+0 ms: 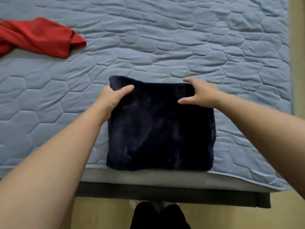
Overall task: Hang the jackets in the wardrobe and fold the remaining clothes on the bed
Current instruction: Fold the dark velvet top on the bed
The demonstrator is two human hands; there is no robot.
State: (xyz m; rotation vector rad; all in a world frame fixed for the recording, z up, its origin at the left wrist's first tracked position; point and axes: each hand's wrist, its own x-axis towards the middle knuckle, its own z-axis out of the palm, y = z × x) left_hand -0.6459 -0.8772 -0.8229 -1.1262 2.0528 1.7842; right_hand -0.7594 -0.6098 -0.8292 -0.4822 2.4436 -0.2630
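Note:
A dark navy fleece garment (160, 129) lies folded into a thick rectangle at the near edge of the bed (181, 47). My left hand (113, 96) grips its far left corner, thumb on top and fingers tucked under the edge. My right hand (200, 94) holds the far right corner, thumb pressed on the top and fingers wrapped over the far edge. A red garment (36, 36) lies crumpled and unfolded at the far left of the bed.
The bed has a light blue quilted cover with a hexagon pattern. Its grey mattress side and dark frame (165, 190) run along the near edge. Wooden floor (295, 47) shows on the right and below, with my dark trouser legs (158, 215) at the bottom.

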